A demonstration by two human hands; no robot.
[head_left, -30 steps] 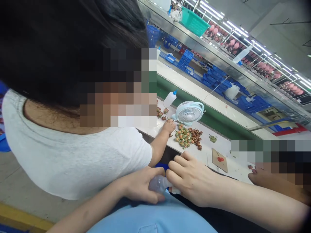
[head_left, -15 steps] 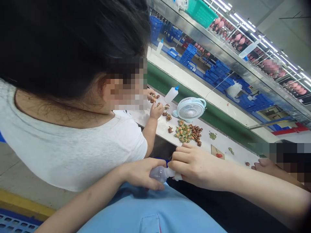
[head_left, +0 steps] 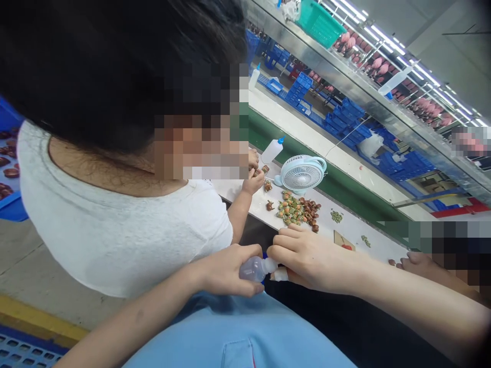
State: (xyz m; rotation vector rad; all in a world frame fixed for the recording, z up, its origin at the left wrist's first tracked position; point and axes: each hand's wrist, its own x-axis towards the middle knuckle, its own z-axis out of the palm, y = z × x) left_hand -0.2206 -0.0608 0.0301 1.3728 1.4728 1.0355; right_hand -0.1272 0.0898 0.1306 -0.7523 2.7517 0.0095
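Note:
My left hand (head_left: 226,271) is shut around a translucent plastic squeeze bottle (head_left: 255,269), whose nozzle points toward my right hand. My right hand (head_left: 310,260) pinches a small white piece (head_left: 280,275) just below the nozzle. Its fingers hide part of the tip. Beyond my hands, a heap of small green, orange and brown pieces (head_left: 297,213) lies on the white workbench (head_left: 330,230). Neither hand touches the heap.
A co-worker in a white T-shirt (head_left: 115,240) sits ahead, one hand (head_left: 253,181) handling small pieces. Another person's hand (head_left: 420,263) rests at the right. A small fan (head_left: 303,174), a glue bottle (head_left: 272,151) and blue crates (head_left: 345,117) stand beyond.
The view has swung slightly, bringing a blue tray of brown pieces in at the left. The squeeze bottle sits a little higher, and the co-worker's head and shoulders have shifted right.

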